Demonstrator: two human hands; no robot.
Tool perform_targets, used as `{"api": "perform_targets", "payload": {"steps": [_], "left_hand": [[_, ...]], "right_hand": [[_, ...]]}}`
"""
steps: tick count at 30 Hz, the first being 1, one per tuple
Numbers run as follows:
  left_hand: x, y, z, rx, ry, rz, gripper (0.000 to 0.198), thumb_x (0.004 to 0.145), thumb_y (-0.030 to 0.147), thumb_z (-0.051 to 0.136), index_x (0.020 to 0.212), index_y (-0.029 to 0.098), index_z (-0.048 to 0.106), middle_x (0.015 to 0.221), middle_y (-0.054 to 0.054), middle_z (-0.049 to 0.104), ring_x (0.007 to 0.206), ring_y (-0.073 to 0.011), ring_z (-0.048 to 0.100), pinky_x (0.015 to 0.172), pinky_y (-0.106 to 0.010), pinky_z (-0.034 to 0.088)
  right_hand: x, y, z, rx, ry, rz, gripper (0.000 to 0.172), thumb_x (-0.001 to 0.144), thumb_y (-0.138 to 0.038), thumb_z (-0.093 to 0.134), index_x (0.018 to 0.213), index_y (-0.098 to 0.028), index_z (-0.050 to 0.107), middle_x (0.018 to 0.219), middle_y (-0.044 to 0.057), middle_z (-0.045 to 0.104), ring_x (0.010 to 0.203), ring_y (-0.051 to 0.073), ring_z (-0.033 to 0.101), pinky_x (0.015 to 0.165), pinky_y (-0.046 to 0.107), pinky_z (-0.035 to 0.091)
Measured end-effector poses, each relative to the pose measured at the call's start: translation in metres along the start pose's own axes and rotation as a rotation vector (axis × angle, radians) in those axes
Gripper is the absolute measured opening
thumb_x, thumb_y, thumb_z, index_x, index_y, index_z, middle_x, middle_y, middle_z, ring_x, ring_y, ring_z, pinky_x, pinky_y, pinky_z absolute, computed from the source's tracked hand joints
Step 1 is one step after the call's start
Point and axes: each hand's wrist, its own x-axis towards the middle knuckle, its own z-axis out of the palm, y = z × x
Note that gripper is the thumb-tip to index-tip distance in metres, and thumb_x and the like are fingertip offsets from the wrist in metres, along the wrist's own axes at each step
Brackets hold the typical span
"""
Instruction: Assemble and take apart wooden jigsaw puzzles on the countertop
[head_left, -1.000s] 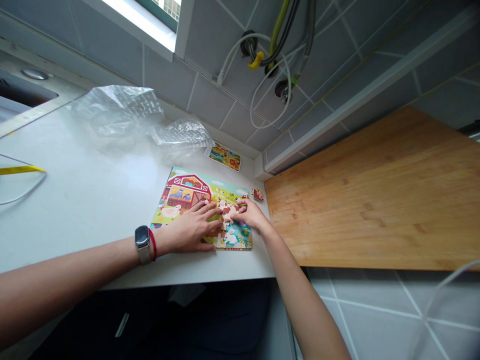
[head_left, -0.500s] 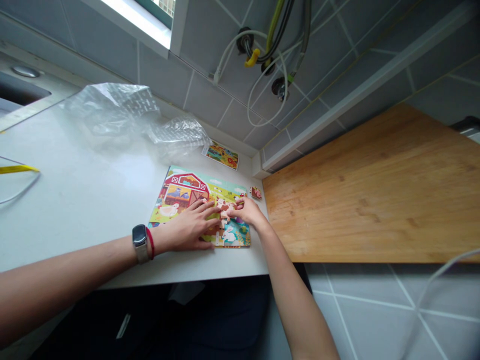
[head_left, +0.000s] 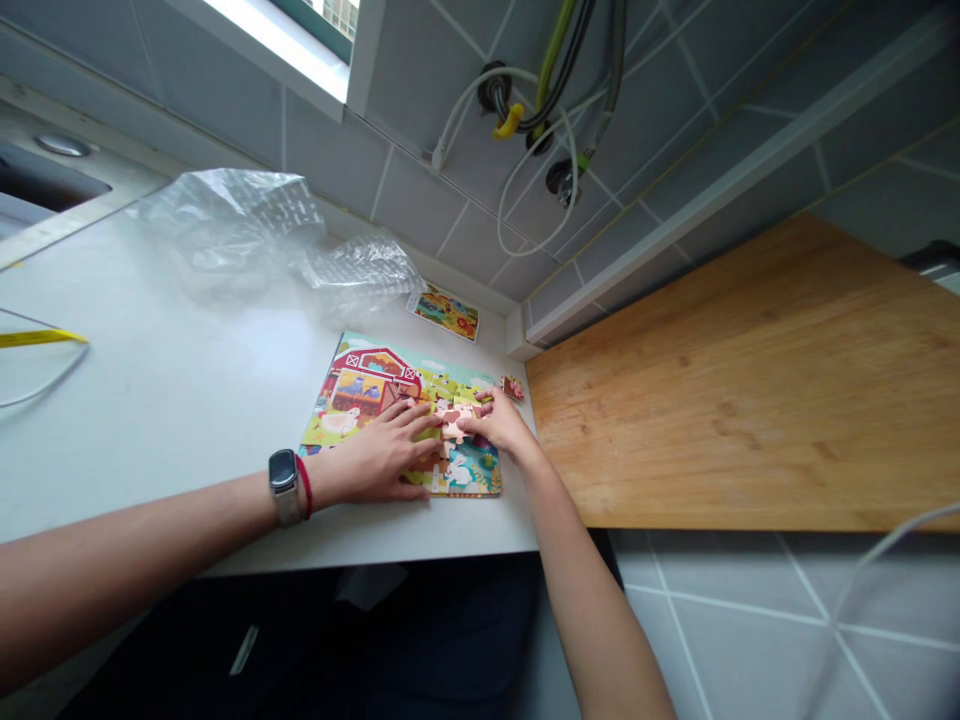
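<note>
A colourful farm jigsaw puzzle (head_left: pixel 360 385) with a red barn lies on the white counter (head_left: pixel 172 400). My left hand (head_left: pixel 379 460), with a watch and red band at the wrist, lies flat on the puzzle's lower middle, fingers stretched out. My right hand (head_left: pixel 502 425) rests on the puzzle's right part, fingers pinched on a small puzzle piece (head_left: pixel 454 425) at the middle. One loose piece (head_left: pixel 513 388) lies just off the puzzle's right edge.
Crumpled clear plastic wrap (head_left: pixel 247 235) lies behind the puzzle. A small picture card (head_left: pixel 448 312) sits by the tiled wall. A wooden board (head_left: pixel 750 390) adjoins the counter on the right. Cables (head_left: pixel 540 110) hang on the wall; a yellow strip (head_left: pixel 37 338) lies far left.
My right hand has shifted slightly and now pinches a piece over the puzzle's middle. My left hand stays flat in place.
</note>
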Motion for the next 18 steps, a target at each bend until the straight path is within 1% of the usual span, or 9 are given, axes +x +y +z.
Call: {"api": "perform_targets", "payload": {"steps": [3,5,7,9,11,13,16,18], "left_hand": [[0.0,0.0,0.0,-0.006,0.006,0.003,0.057,0.089,0.062,0.072,0.133,0.025,0.07,0.157,-0.014,0.056,0.145,-0.0405,0.047,0.123,-0.058,0.029],[0.0,0.0,-0.001,-0.007,0.009,0.006,0.058,0.089,0.062,0.073,0.133,0.025,0.07,0.155,-0.014,0.057,0.145,-0.0406,0.047,0.123,-0.058,0.029],[0.001,0.001,-0.003,-0.007,0.007,0.004,0.058,0.088,0.062,0.074,0.132,0.025,0.07,0.152,-0.014,0.059,0.144,-0.0403,0.048,0.123,-0.058,0.03],[0.001,0.002,-0.004,-0.007,-0.002,0.001,0.057,0.088,0.061,0.075,0.131,0.024,0.07,0.15,-0.015,0.06,0.143,-0.0404,0.049,0.122,-0.057,0.032],[0.002,0.003,-0.006,-0.01,0.0,0.003,0.055,0.088,0.06,0.075,0.129,0.023,0.071,0.149,-0.015,0.061,0.142,-0.0407,0.049,0.122,-0.057,0.032],[0.002,0.003,-0.006,-0.016,0.011,0.01,0.053,0.088,0.059,0.075,0.128,0.024,0.071,0.148,-0.014,0.062,0.141,-0.0406,0.05,0.121,-0.058,0.032],[0.002,0.003,-0.007,-0.02,0.029,0.02,0.051,0.088,0.058,0.075,0.128,0.026,0.071,0.146,-0.012,0.063,0.139,-0.0397,0.052,0.121,-0.058,0.031],[0.002,0.003,-0.007,-0.015,0.036,0.022,0.051,0.088,0.059,0.075,0.128,0.026,0.071,0.145,-0.013,0.064,0.139,-0.0392,0.052,0.121,-0.056,0.032]], "right_hand": [[-0.005,-0.006,0.003,0.158,-0.022,0.069,0.069,0.065,-0.021,0.087,0.126,-0.026,0.054,0.101,0.0,0.071,0.087,0.02,0.074,0.075,0.032,0.061],[-0.01,-0.009,0.003,0.246,-0.047,0.081,0.069,0.065,-0.017,0.085,0.126,-0.025,0.054,0.101,0.001,0.072,0.088,0.021,0.074,0.077,0.032,0.061],[-0.014,-0.011,-0.003,0.303,-0.074,0.092,0.067,0.065,-0.017,0.086,0.124,-0.024,0.055,0.098,0.002,0.073,0.086,0.021,0.075,0.076,0.032,0.062],[-0.018,-0.011,-0.015,0.331,-0.089,0.097,0.066,0.064,-0.019,0.089,0.122,-0.024,0.058,0.094,0.001,0.074,0.085,0.022,0.075,0.074,0.032,0.062],[-0.018,-0.011,-0.027,0.334,-0.061,0.09,0.064,0.064,-0.023,0.092,0.119,-0.023,0.06,0.087,0.0,0.073,0.082,0.021,0.074,0.073,0.032,0.062],[-0.014,-0.013,-0.034,0.327,0.001,0.077,0.057,0.066,-0.026,0.092,0.114,-0.023,0.062,0.085,-0.001,0.072,0.081,0.019,0.074,0.073,0.031,0.062],[-0.001,-0.017,-0.029,0.288,0.078,0.085,0.048,0.07,-0.029,0.09,0.108,-0.023,0.062,0.093,0.002,0.074,0.081,0.018,0.074,0.072,0.031,0.062],[0.008,-0.02,-0.018,0.244,0.088,0.096,0.046,0.067,-0.027,0.091,0.104,-0.022,0.063,0.09,0.002,0.074,0.076,0.018,0.072,0.069,0.031,0.061]]}}
